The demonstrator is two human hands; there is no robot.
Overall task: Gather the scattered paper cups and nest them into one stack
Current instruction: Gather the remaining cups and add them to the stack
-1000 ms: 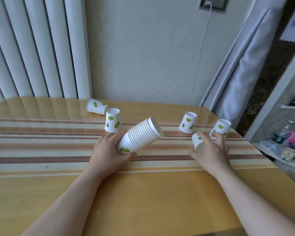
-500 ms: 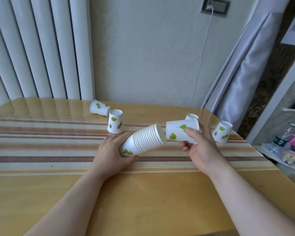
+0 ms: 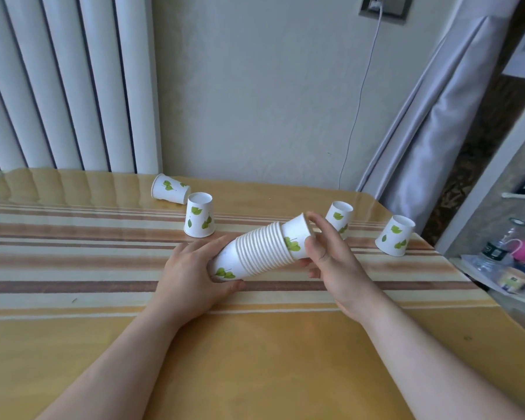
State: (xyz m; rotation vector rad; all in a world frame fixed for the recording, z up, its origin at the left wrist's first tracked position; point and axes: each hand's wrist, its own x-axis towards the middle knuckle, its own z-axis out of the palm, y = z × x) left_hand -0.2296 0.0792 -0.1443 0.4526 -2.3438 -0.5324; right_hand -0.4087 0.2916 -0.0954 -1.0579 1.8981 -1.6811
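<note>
On the striped table (image 3: 73, 268), I log items left to right, clock bearings taken from the stack. Loose cup on its side (image 3: 170, 189) at ten o'clock; inverted cup (image 3: 199, 219) just beside it at eleven. Left hand (image 3: 191, 277) wrapped around the base of the tilted stack (image 3: 255, 256), at seven. Newest cup (image 3: 296, 237) partly seated in the stack's open end, pinched by the right hand (image 3: 331, 262) at three. Two inverted cups further right: one (image 3: 340, 218) at one o'clock, behind the fingers, another (image 3: 394, 239) at three, near the table edge. Step judged: nesting. Next I would push this cup home, then reach for the nearest loose one.
</note>
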